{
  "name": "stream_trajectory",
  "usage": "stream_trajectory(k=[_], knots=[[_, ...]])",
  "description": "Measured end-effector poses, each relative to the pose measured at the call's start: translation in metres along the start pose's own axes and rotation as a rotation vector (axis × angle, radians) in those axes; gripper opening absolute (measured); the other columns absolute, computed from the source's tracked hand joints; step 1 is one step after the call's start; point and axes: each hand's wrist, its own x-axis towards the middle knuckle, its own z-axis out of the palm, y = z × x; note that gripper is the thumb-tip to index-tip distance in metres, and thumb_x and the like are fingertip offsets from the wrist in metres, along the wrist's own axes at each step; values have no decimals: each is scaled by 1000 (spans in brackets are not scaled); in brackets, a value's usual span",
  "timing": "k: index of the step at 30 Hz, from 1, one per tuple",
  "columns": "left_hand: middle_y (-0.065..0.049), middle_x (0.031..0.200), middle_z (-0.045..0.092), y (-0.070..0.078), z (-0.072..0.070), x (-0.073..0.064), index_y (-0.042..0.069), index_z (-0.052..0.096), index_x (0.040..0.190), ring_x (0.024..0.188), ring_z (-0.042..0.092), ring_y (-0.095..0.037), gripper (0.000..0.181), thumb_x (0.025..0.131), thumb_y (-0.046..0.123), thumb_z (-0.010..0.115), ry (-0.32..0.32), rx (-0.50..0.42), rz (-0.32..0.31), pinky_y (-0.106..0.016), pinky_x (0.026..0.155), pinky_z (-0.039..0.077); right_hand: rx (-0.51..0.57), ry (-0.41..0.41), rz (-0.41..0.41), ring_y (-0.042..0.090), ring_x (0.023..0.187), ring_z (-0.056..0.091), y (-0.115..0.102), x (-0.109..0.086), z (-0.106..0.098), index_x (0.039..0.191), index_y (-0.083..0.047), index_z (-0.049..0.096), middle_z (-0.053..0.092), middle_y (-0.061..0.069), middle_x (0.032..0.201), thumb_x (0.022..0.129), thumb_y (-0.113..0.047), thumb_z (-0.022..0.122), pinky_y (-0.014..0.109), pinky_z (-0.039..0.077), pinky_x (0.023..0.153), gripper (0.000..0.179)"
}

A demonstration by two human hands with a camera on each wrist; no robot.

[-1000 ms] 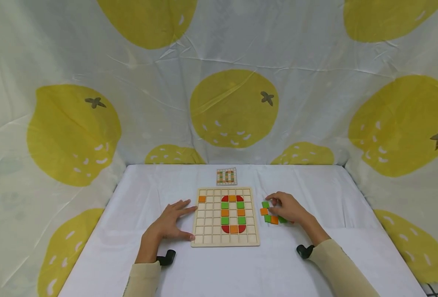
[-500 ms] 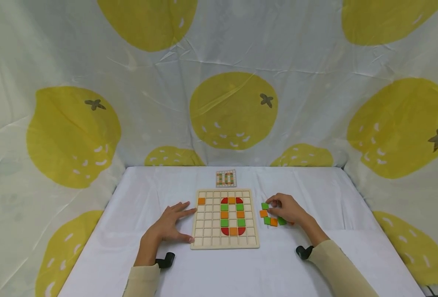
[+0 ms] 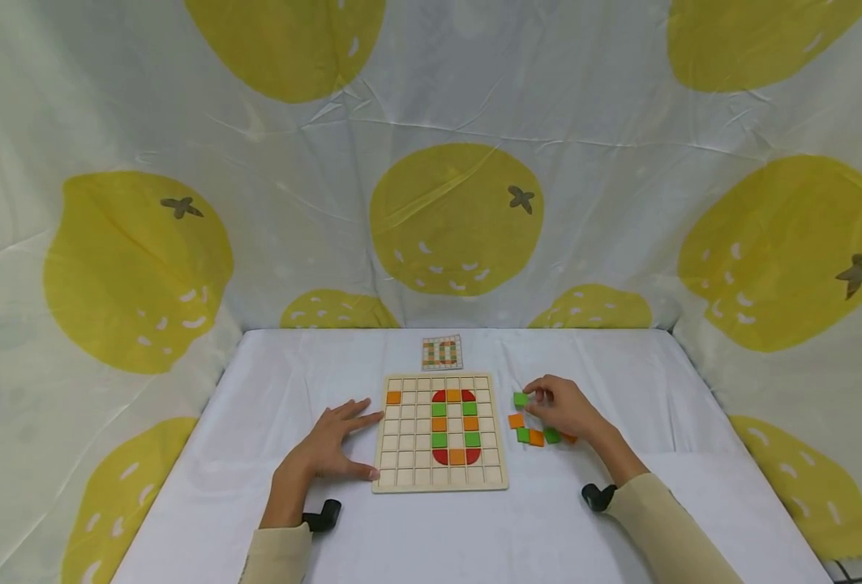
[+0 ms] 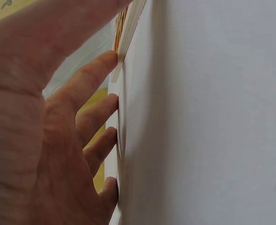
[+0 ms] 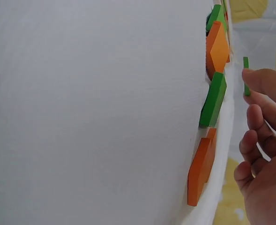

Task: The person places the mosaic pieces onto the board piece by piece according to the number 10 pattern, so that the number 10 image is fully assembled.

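Note:
My right hand point(image 3: 565, 407) pinches a small green square tile point(image 5: 246, 76) between thumb and index finger, the other fingers curled loosely. The tile is raised off the cloth, over the far end of a group of loose tiles. My left hand point(image 3: 333, 442) is spread at the left edge of a wooden grid board point(image 3: 407, 459), index fingertip and thumb at its rim. On the board, red, orange and green tiles form a 0 shape at right of centre. A single orange tile point(image 3: 393, 397) sits in the upper left.
A small pattern card point(image 3: 441, 352) showing a 10 lies behind the board. Right of the board are loose tiles, including orange point(image 3: 516, 421) and green point(image 3: 551, 436) ones, some partly under the right hand. A lemon-print curtain point(image 3: 460, 97) surrounds the white-covered table point(image 3: 431, 539).
The green tile at the far end of the loose group has come up in the right hand's pinch, and its gap from the orange tile has widened. My left hand stays at the board.

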Motion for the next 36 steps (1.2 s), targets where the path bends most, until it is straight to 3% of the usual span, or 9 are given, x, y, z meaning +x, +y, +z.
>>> stream_trajectory(k=[9, 20, 28, 36], knots=[[-10, 165, 40, -1, 0, -1, 29, 56, 150, 155, 29, -41, 99, 63, 64, 89, 5, -4, 13, -68, 124, 16, 36, 39, -5, 17, 85, 50, -15, 12, 8, 112, -16, 75, 57, -3, 88, 92, -24, 78, 28, 42, 71, 22], [-8, 165, 41, 2, 0, -1, 30, 56, 149, 155, 29, -39, 98, 63, 63, 89, 9, -2, -8, -67, 125, 16, 97, 44, -17, 18, 88, 51, -55, 29, 30, 115, -17, 74, 59, -2, 89, 92, -29, 78, 30, 44, 71, 26], [-8, 165, 40, 1, 0, -1, 30, 56, 150, 156, 29, -38, 98, 64, 64, 88, 10, -3, -10, -67, 125, 16, 110, 14, -102, 16, 79, 51, -88, 48, 52, 112, -17, 76, 60, -4, 85, 91, -27, 79, 29, 44, 67, 23], [-7, 166, 39, 1, -1, -1, 31, 56, 150, 156, 29, -38, 98, 64, 65, 89, 2, -2, -7, -67, 125, 16, 105, -16, -183, 11, 72, 51, -108, 62, 82, 110, -14, 76, 60, -5, 85, 91, -25, 79, 25, 46, 63, 22]])
